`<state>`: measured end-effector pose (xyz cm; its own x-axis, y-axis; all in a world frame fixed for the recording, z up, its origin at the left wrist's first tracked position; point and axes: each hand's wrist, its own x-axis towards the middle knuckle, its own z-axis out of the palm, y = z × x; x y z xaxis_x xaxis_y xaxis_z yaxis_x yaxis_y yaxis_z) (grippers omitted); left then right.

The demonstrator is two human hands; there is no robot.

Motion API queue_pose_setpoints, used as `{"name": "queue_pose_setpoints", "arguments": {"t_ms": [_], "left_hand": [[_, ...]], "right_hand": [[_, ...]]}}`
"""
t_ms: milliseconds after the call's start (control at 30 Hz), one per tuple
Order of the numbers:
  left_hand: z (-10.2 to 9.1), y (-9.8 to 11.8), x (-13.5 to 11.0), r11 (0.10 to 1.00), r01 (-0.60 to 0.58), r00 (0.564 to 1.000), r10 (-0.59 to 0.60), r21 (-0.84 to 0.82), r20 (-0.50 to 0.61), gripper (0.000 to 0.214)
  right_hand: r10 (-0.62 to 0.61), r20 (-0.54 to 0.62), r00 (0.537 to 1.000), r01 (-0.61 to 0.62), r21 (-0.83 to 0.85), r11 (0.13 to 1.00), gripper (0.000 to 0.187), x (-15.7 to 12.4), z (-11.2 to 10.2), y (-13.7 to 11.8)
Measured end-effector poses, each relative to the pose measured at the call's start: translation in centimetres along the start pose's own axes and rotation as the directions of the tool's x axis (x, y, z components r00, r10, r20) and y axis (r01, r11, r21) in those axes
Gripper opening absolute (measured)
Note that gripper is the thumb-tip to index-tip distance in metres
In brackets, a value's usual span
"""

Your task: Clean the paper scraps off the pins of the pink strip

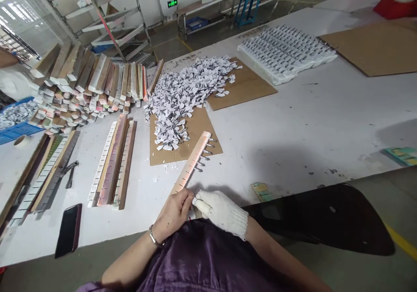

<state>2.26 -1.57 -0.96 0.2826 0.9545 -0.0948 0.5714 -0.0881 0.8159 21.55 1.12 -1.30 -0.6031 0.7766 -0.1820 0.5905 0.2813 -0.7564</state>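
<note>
At the table edge, both hands (198, 209) pinch the slotted strip (192, 162).

From my remote seat the scene reads bright and even, lit from overhead; a window (13, 18) far up-left of my fingers blows out to white. The white table (325, 118) just beyond my fingertips glares mildly. A broad soft shadow (276, 157) falls just ahead and right of my gloved right hand (221, 209). My bare left hand (174, 214) is sharp, with no motion blur. Lines bow strongly toward the frame edges, and the far corners smear and soften.
</note>
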Motion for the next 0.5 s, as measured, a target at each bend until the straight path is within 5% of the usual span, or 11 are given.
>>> {"name": "queue_pose_setpoints", "arguments": {"t_ms": [100, 233, 400, 500], "left_hand": [[-0.1, -1.6, 2.1, 0.99, 0.069, 0.995, -0.059, 0.125, -0.079, 0.028], [-1.0, -3.1, 5.3, 0.927, 0.082, 0.984, -0.018, 0.367, -0.175, 0.062], [-1.3, -4.0, 6.5, 0.936, 0.042, 0.997, -0.016, 0.35, -0.076, 0.028], [-1.0, -4.3, 6.4, 0.949, 0.031, 0.995, -0.001, 0.314, -0.096, 0.027]], "right_hand": [[0.125, -0.035, 0.992, -0.129, -0.161, 0.978, 0.033, 1.6, 0.0, 1.1], [0.286, -0.117, 0.951, -0.309, -0.365, 0.878, 0.028, 4.2, 0.4, 2.0], [0.298, -0.199, 0.934, -0.356, -0.434, 0.828, 0.026, 6.0, 1.8, 1.8], [0.275, -0.229, 0.934, -0.354, -0.477, 0.804, 0.024, 6.2, 2.6, 2.1]]}}
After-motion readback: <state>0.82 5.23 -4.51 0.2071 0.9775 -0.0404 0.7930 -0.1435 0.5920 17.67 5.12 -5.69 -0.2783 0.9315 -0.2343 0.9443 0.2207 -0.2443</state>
